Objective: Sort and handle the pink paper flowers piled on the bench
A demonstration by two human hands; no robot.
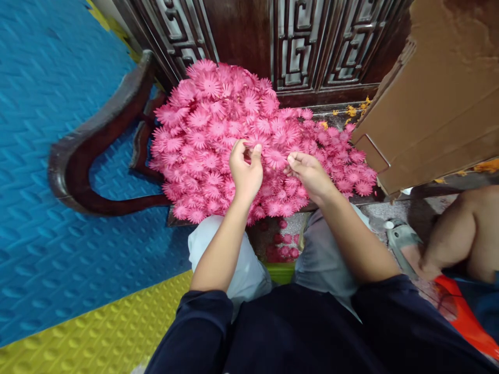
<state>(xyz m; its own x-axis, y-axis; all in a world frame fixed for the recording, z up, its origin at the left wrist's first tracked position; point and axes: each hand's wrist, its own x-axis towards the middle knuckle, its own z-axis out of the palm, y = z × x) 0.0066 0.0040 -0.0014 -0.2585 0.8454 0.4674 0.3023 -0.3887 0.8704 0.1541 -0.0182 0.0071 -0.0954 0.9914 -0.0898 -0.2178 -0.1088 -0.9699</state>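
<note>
A large heap of pink artificial flowers [210, 130] with thin, fringed petals lies in front of me. My left hand [246, 171] is over the middle of the heap, its fingers curled and thumb and forefinger drawn into a pinch; whatever is between them is too small to make out. To its right, my right hand [310, 174] pinches at the edge of one pink flower [275, 158], which shows between my two hands. Other blooms lie directly under and behind both hands, so the fingertips partly blend with the petals.
A dark curved wooden armrest [97, 140] stands on the left over blue matting [47, 208]. Carved wooden panels [300, 41] rise behind the heap. At right are a cardboard box [436, 93], yellow scraps [351, 110] and another person's bent leg [456, 228]. Pink flowers [287, 244] lie below, between my knees.
</note>
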